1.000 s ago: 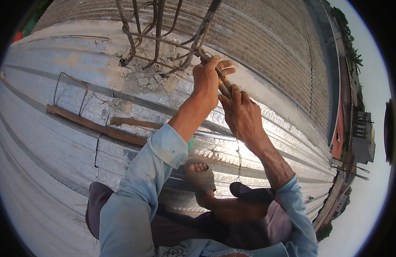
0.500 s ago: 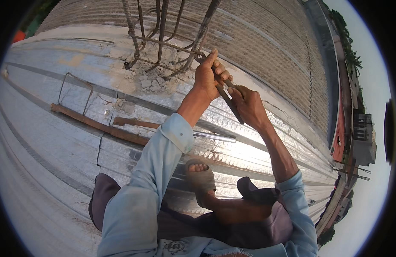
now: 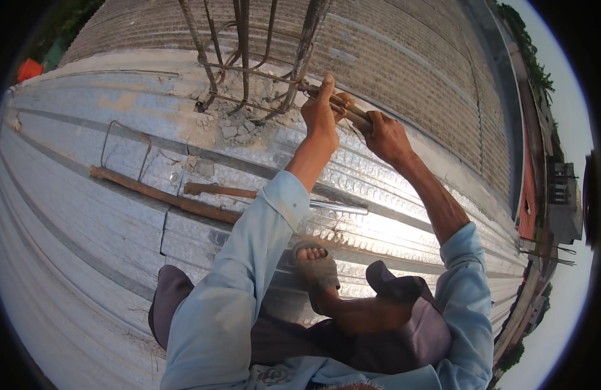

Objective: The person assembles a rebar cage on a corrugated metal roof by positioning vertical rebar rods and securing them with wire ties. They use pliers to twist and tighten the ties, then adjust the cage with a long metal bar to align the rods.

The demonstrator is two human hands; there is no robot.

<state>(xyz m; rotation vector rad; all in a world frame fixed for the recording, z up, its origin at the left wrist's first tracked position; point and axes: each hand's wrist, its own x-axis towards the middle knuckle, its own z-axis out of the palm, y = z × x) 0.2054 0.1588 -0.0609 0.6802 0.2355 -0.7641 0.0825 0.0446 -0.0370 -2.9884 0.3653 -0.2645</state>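
A pair of long-handled metal pincers (image 3: 359, 119) reaches from my hands to the right-hand upright rebar (image 3: 305, 52). The tool's head end is at the spot where a thin cross bar of the stirrup (image 3: 261, 74) meets that rebar. My left hand (image 3: 320, 120) is closed around the pincers near the head, thumb pointing up. Farther back, my right hand (image 3: 387, 138) is wrapped around the handle ends, which lie close together. Other upright bars (image 3: 245, 49) stand to the left, tied into the same cage. Whether wire sits in the jaws is too small to tell.
Broken concrete (image 3: 239, 132) lies at the cage's foot. On the ribbed metal sheet (image 3: 99, 214) are a bent stirrup (image 3: 105, 146), a long brown bar (image 3: 160, 196), a shorter brown stick (image 3: 226, 190) and a shiny tube (image 3: 343, 207). My sandalled foot (image 3: 320, 270) is below. Corrugated roofing (image 3: 404, 71) rises beyond.
The pincers' handles, spread apart before with one hanging low, are now together. My right hand has moved up and closed over them. The whole view has shifted slightly.
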